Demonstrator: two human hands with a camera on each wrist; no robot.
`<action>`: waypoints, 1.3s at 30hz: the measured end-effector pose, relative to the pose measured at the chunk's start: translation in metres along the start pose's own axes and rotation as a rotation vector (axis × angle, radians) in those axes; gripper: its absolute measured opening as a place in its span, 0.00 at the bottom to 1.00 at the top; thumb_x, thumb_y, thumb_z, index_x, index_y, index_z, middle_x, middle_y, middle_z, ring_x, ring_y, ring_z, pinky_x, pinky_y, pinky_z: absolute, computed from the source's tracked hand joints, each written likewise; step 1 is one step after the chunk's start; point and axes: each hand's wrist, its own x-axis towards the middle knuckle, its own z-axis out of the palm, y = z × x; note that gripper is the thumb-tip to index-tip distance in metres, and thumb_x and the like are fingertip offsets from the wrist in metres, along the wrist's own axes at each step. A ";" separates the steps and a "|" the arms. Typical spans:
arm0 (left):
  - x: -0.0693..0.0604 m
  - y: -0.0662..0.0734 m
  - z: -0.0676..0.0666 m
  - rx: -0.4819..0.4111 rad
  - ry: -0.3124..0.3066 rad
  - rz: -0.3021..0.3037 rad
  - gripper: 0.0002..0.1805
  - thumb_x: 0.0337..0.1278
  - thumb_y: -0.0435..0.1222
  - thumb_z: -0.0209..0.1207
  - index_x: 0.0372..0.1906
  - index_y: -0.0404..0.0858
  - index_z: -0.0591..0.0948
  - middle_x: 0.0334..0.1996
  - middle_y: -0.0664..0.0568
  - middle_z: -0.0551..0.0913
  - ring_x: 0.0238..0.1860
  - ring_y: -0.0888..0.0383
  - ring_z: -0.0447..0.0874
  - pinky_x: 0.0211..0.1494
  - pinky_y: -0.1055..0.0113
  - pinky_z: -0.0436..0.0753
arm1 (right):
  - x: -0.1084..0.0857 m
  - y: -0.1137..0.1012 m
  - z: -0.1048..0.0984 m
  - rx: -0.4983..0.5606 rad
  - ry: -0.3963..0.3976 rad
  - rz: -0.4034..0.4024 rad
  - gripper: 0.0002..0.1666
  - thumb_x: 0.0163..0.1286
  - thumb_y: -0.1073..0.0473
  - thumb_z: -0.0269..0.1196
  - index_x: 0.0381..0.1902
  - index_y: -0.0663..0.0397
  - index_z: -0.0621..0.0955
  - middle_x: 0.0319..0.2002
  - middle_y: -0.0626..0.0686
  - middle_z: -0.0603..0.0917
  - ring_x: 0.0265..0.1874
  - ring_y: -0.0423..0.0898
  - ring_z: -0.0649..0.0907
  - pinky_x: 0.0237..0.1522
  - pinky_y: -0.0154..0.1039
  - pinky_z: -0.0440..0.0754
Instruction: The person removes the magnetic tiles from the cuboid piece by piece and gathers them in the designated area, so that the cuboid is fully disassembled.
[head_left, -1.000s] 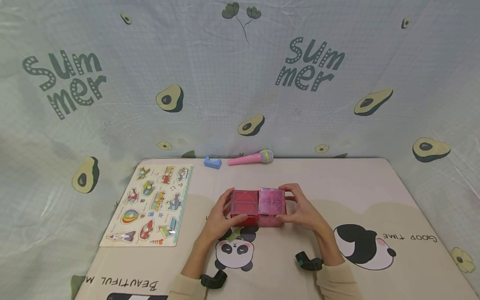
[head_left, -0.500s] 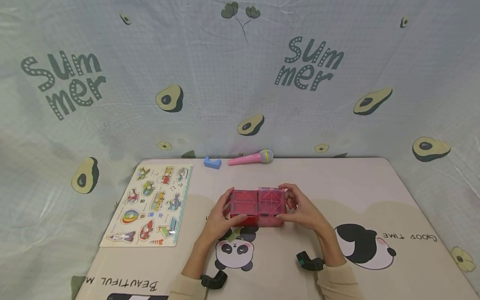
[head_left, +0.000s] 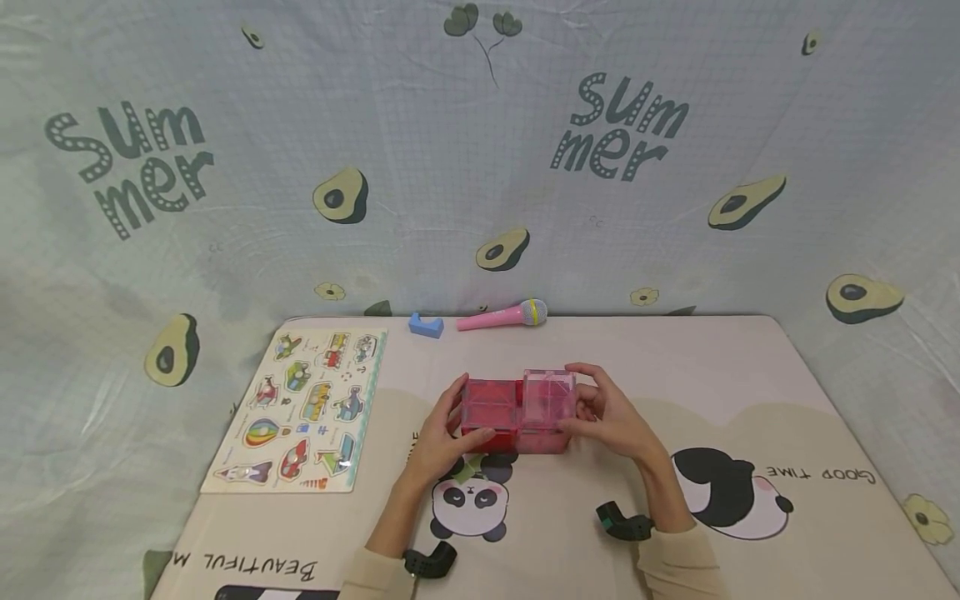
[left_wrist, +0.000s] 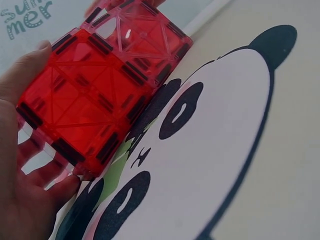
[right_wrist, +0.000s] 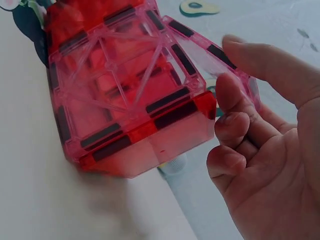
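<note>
Two joined boxes of see-through magnetic tiles stand on the table. The left box point(head_left: 489, 405) is red, and my left hand point(head_left: 437, 437) grips it, thumb on the near side and fingers round its left and back. The right box point(right_wrist: 115, 75) has red and pink walls. Over its top, my right hand point(head_left: 611, 421) pinches a pink magnetic tile point(head_left: 550, 398) between thumb and fingers. In the right wrist view this pink tile point(right_wrist: 200, 50) stands tilted, partly off the box. The left wrist view shows the near red wall point(left_wrist: 82, 95) with dark magnet strips along its edges.
A picture puzzle board point(head_left: 300, 408) lies at the table's left. At the back edge are a blue block point(head_left: 426, 326) with a notch and a pink toy microphone point(head_left: 501, 316). A printed curtain point(head_left: 420, 125) hangs behind the table.
My right hand has shifted slightly up and right, and the pink tile has lifted from the right box's top, with a gap opening. My left hand stays on the red box.
</note>
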 end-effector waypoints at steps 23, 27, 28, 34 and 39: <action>-0.001 -0.002 0.004 -0.011 0.034 -0.004 0.49 0.53 0.48 0.70 0.78 0.57 0.57 0.76 0.49 0.64 0.74 0.38 0.65 0.69 0.43 0.76 | 0.017 -0.003 -0.016 0.008 0.334 0.028 0.43 0.72 0.68 0.59 0.79 0.57 0.53 0.33 0.57 0.79 0.26 0.41 0.79 0.34 0.26 0.82; -0.002 -0.003 0.004 -0.015 0.028 -0.010 0.51 0.53 0.48 0.70 0.79 0.51 0.56 0.76 0.49 0.64 0.74 0.38 0.65 0.69 0.43 0.76 | 0.022 0.003 -0.021 -0.031 0.374 0.129 0.41 0.74 0.63 0.59 0.78 0.59 0.54 0.38 0.61 0.82 0.28 0.39 0.80 0.36 0.25 0.82; -0.002 -0.004 0.004 -0.017 0.025 -0.009 0.51 0.53 0.48 0.70 0.79 0.50 0.56 0.76 0.48 0.63 0.74 0.38 0.65 0.68 0.43 0.77 | 0.023 0.004 -0.022 -0.048 0.385 0.148 0.40 0.74 0.62 0.59 0.78 0.59 0.56 0.39 0.63 0.82 0.29 0.39 0.80 0.36 0.25 0.82; -0.001 -0.005 0.004 -0.018 0.026 -0.007 0.51 0.52 0.49 0.71 0.79 0.52 0.57 0.76 0.49 0.63 0.74 0.38 0.65 0.68 0.43 0.76 | 0.031 0.010 -0.030 -0.086 0.440 0.199 0.32 0.74 0.57 0.61 0.71 0.62 0.67 0.41 0.64 0.83 0.29 0.36 0.81 0.35 0.25 0.82; 0.000 -0.005 0.004 -0.018 0.031 -0.004 0.51 0.52 0.50 0.71 0.79 0.55 0.57 0.76 0.49 0.63 0.74 0.37 0.65 0.68 0.43 0.76 | 0.036 0.016 -0.035 -0.106 0.456 0.228 0.29 0.73 0.56 0.61 0.66 0.66 0.70 0.39 0.62 0.84 0.27 0.36 0.82 0.34 0.26 0.83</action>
